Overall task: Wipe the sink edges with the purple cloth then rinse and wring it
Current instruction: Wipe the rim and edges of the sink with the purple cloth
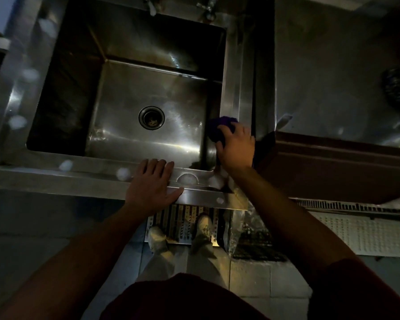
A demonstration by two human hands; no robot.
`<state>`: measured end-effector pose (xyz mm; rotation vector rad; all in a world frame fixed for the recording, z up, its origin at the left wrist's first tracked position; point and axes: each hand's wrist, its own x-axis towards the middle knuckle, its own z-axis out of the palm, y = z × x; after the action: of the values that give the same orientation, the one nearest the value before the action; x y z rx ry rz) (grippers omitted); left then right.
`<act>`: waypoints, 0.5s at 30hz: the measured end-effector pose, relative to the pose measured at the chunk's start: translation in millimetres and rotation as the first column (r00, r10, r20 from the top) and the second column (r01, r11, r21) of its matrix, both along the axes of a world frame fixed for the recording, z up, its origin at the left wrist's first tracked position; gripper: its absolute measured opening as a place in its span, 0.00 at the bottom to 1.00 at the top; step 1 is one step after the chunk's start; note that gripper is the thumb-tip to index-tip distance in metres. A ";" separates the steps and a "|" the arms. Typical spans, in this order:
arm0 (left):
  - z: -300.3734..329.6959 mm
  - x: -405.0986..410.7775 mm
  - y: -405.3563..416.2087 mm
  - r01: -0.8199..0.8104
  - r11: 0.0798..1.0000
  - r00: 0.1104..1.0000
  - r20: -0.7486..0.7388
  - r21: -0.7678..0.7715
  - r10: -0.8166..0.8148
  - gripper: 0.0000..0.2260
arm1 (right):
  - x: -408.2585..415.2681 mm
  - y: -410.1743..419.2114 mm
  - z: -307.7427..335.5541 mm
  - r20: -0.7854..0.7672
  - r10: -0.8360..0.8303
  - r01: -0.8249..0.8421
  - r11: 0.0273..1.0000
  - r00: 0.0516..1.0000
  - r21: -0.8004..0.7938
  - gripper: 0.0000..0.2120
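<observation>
Here, right hand [237, 147] grips bunched cloth [219, 128] on sink's [232, 72] right rim, near front corner. Rim's long axis runs away toward taps [204, 6]; unwiped stretch lies ahead of grip. Left hand [151, 184] flat, fingers straight, on front rim, farther from cloth.

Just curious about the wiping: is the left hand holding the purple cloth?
No, the left hand rests flat on the sink's front edge; the right hand holds the purple cloth.

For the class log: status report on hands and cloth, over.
Left hand flat on front sink rim. Right hand grips purple cloth at right edge. Nothing in the way.
</observation>
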<state>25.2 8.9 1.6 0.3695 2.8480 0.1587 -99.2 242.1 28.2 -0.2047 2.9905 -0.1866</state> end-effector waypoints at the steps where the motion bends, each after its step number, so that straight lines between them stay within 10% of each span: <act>1: 0.3 0.1 0.2 -0.001 1.000 1.000 -0.004 0.001 0.001 0.36 | -4.8 -1.0 3.8 0.017 0.009 -0.009 0.999 1.000 -0.031 0.22; 9: -1.0 -2.9 2.8 -0.018 1.000 0.999 -0.049 0.017 0.019 0.34 | -135.4 -15.1 32.6 -0.156 -0.151 0.109 0.961 0.976 -0.253 0.19; 15: 0.4 -5.2 5.0 -0.040 0.999 0.996 -0.076 0.031 0.043 0.34 | -238.4 -20.9 26.2 -0.103 -0.093 0.088 0.995 0.990 -0.052 0.20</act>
<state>20.0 13.9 2.0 0.3292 2.9332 0.1992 -337.6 221.3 54.4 -0.0861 3.1052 -0.2646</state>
